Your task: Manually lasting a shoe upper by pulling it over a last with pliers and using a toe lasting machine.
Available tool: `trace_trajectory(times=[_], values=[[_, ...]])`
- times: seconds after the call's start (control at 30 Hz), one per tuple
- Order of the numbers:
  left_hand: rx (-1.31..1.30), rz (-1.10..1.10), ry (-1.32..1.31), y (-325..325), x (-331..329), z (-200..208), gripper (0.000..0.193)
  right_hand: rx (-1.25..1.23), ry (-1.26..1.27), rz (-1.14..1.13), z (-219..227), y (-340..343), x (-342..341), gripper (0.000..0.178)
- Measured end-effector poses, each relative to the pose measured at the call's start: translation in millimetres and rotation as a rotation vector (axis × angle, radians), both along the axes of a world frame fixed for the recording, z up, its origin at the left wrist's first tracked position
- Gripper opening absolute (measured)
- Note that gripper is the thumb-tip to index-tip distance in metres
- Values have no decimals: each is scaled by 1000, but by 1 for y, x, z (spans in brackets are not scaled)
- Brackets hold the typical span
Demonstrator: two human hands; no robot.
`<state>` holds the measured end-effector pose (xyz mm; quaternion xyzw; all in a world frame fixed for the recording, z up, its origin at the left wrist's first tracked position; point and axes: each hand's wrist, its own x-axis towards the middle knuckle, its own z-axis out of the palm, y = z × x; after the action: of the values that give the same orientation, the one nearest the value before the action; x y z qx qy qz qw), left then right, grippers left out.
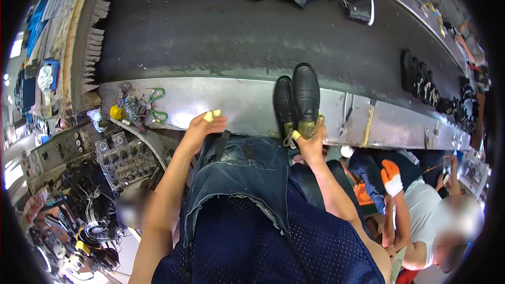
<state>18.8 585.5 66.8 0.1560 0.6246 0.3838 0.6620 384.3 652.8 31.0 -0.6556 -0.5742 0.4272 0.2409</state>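
My right hand [312,144] grips a pair of black shoes [306,92] by their heel ends, thumb and fingers closed around them. Their toes point away from me, over the metal edge toward the belt. The openings show an olive-gold lining, and laces hang near the heels. My left hand [205,127] is empty, its fingers stretched toward the right, just above the near metal ledge [231,100]. Pale yellow coverings sit on some fingertips of both hands. A denim apron [236,165] lies over my lap, below the hands.
A wide dark conveyor belt [210,37] runs beyond the ledge. Several black shoes with white soles [360,5] lie on its far side; more black shoes [415,76] stand right. Green cord [158,106] lies left on the ledge. A co-worker's orange-and-white glove [391,176] shows right.
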Motion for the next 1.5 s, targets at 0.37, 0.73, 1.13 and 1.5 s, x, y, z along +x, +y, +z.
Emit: trace_trajectory(times=[0.37,0.73,1.13,1.5], values=[[403,319,-522,64,-19,71,80,181,212,441,76,-43,-141,110],[497,474,-551,-18,-88,92,84,195,92,696,110,-70,-206,111],[698,478,-357,-54,-138,139,69,79,186,816,154,-101,-245,111],[739,287,-12,-33,-151,189,29,-651,791,417,84,-76,-255,72]])
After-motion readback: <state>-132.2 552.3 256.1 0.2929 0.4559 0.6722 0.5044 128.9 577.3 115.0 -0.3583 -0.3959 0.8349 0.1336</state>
